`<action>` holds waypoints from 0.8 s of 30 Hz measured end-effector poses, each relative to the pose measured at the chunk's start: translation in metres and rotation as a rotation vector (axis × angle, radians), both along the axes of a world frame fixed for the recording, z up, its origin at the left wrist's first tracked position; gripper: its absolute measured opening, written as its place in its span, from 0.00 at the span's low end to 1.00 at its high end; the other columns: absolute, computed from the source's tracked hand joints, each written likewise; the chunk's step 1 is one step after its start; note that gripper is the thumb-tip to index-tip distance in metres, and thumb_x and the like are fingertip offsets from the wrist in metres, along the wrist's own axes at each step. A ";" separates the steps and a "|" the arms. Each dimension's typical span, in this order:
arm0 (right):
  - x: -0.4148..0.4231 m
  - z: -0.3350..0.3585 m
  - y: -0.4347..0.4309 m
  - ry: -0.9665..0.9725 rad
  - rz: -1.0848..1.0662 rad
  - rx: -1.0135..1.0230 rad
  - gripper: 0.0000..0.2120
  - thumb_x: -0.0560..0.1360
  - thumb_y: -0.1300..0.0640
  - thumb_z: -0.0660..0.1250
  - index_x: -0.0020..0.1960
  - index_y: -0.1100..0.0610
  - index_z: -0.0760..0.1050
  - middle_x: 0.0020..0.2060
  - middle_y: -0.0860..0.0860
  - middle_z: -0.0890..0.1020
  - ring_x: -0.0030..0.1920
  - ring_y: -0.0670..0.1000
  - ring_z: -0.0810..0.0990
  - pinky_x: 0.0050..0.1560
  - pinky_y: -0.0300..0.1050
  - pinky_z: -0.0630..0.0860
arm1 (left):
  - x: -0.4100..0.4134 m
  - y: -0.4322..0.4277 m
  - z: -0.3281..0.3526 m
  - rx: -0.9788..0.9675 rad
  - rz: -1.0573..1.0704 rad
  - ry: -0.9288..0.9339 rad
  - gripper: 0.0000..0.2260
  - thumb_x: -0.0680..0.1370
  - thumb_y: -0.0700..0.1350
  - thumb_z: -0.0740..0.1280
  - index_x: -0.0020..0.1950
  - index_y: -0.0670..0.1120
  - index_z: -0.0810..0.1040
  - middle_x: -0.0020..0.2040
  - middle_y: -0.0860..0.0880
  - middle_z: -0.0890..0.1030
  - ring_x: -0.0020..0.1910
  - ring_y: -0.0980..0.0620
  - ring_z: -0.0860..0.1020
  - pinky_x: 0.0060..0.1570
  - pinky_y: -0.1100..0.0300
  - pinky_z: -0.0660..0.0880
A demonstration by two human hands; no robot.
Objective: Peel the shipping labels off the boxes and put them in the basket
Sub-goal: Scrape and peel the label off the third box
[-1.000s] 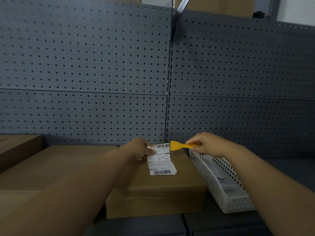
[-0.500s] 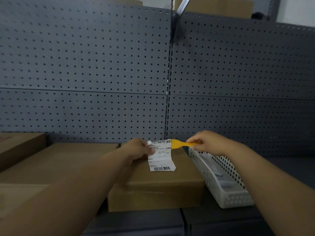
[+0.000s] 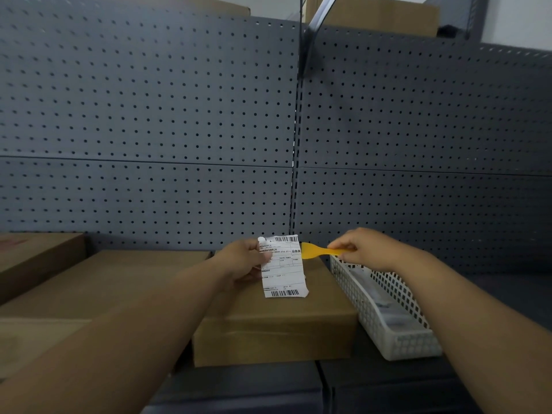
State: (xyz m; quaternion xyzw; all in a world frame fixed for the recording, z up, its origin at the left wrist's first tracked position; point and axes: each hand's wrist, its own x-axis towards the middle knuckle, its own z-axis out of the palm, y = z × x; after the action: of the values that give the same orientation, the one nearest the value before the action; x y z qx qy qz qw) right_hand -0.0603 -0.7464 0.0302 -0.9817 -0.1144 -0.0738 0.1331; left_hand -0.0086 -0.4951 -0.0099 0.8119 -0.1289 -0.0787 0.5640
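Note:
My left hand [image 3: 245,261] pinches the left edge of a white shipping label [image 3: 283,267] with barcodes, held upright above a brown cardboard box [image 3: 277,327]. My right hand [image 3: 361,249] grips the handle of a yellow plastic scraper [image 3: 316,251], whose blade touches the label's upper right edge. A white perforated basket [image 3: 388,318] stands right of the box, under my right forearm, with pale papers lying in it.
A larger flat cardboard box [image 3: 98,282] lies left of the labelled one, another box [image 3: 35,252] at the far left. A grey pegboard wall [image 3: 179,130] rises behind. More cardboard boxes [image 3: 373,13] sit on top. The shelf surface [image 3: 298,389] is dark.
The label has come up from lying on the box top to hanging upright in my left hand. Both hands rose slightly; the scraper stays at the label's top right.

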 end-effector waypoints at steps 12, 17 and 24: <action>0.001 -0.006 -0.001 -0.005 -0.001 0.009 0.14 0.78 0.58 0.62 0.62 0.52 0.76 0.57 0.49 0.80 0.47 0.44 0.75 0.47 0.37 0.68 | -0.005 0.004 -0.001 0.091 0.045 -0.041 0.10 0.76 0.41 0.67 0.35 0.45 0.72 0.34 0.49 0.82 0.25 0.60 0.79 0.26 0.70 0.72; 0.001 -0.008 -0.007 -0.013 -0.019 0.013 0.15 0.78 0.58 0.62 0.63 0.52 0.76 0.55 0.48 0.80 0.37 0.35 0.71 0.35 0.30 0.62 | -0.012 -0.001 0.002 0.086 0.010 -0.051 0.04 0.79 0.43 0.62 0.46 0.46 0.75 0.43 0.49 0.83 0.36 0.56 0.80 0.27 0.71 0.73; -0.003 -0.009 -0.007 -0.002 -0.019 0.001 0.15 0.77 0.57 0.62 0.63 0.51 0.76 0.57 0.49 0.81 0.48 0.46 0.77 0.48 0.39 0.70 | -0.015 -0.004 -0.004 0.029 0.020 -0.100 0.07 0.79 0.44 0.62 0.54 0.43 0.75 0.43 0.49 0.84 0.40 0.51 0.81 0.43 0.60 0.78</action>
State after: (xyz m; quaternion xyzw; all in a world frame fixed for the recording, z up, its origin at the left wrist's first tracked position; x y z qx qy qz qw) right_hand -0.0632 -0.7536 0.0214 -0.9826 -0.1051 -0.0762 0.1328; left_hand -0.0235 -0.4993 -0.0135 0.8242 -0.1474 -0.0344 0.5458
